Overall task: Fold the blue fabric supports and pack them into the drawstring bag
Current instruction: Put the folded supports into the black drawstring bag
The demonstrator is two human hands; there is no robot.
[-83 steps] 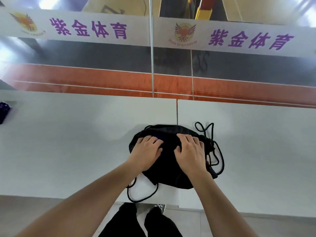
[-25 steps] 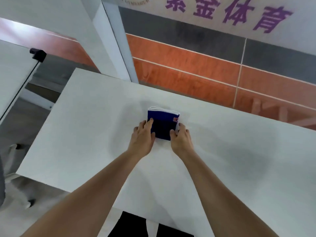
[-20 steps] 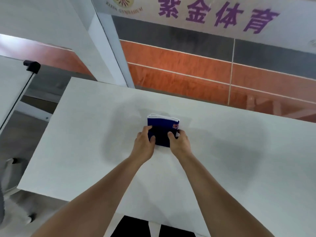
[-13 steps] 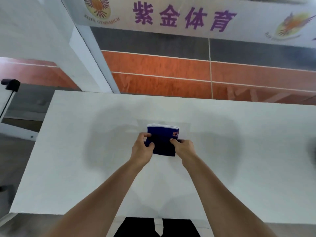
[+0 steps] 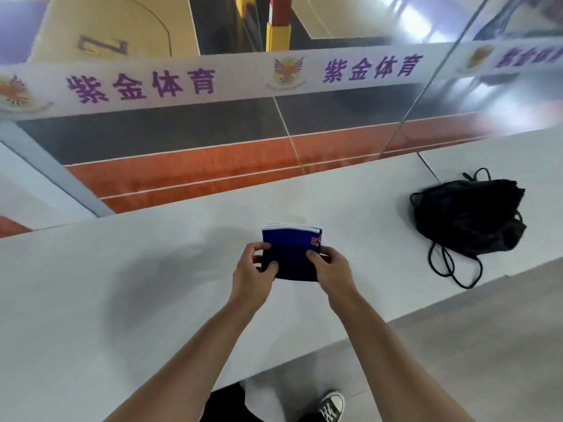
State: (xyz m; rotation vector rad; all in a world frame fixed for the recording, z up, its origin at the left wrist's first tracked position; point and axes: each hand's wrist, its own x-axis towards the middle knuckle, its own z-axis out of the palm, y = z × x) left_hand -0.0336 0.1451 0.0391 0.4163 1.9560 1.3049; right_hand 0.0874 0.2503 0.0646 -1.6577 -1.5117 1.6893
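Observation:
A folded blue fabric support [image 5: 291,249] with a white edge and a small orange logo is held above the white table [image 5: 122,284]. My left hand [image 5: 254,271] grips its left side, thumb on top. My right hand [image 5: 330,269] grips its right side. The black drawstring bag [image 5: 469,214] lies crumpled at the right end of the table, well apart from both hands, with its cords [image 5: 451,266] trailing toward the front edge.
A glass wall with a white banner [image 5: 213,83] of purple characters runs behind the table. A seam [image 5: 428,167] divides the tabletop near the bag. The table's front edge runs diagonally; my shoe [image 5: 332,405] shows on the floor below.
Both hands left the bag, took hold of the folded blue support and lifted it off the table. The view has swung right, bringing the bag back into sight.

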